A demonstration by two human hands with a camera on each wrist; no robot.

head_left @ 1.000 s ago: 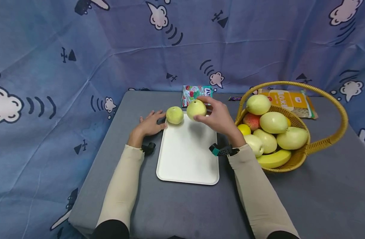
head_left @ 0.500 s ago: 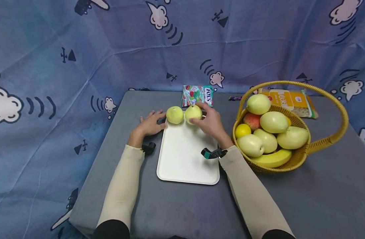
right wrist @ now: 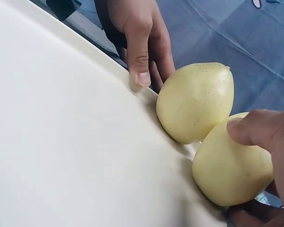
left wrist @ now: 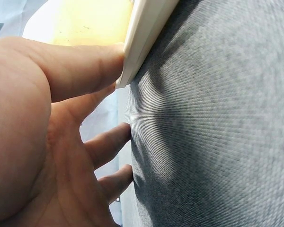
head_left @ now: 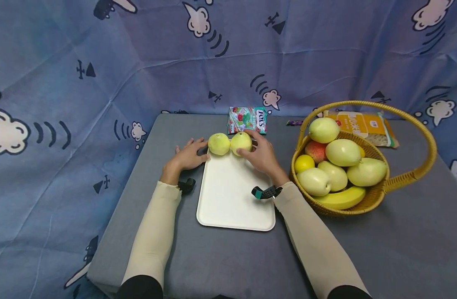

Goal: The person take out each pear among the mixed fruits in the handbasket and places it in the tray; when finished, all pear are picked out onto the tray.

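Note:
Two pale yellow-green pears stand side by side at the far end of a white tray (head_left: 234, 199). My right hand (head_left: 262, 153) holds the right pear (head_left: 241, 143) between thumb and fingers. In the right wrist view that pear (right wrist: 232, 165) sits low at the tray's edge, against the left pear (right wrist: 196, 101). My left hand (head_left: 187, 157) lies by the tray's far left corner, close beside the left pear (head_left: 219, 144). In the left wrist view its thumb (left wrist: 90, 66) touches the tray's rim, and the other fingers reach straight down to the grey cloth.
A wicker basket (head_left: 385, 189) with a tall handle stands right of the tray, full of pears, a banana and other fruit. Behind it lies an orange food bag (head_left: 363, 126). A Lay's chip bag (head_left: 247, 119) and a small purple packet (head_left: 294, 123) lie at the table's back.
My right hand has moved left and slightly down with its pear, bringing it onto the tray's far end beside the other pear. The left hand has stayed put.

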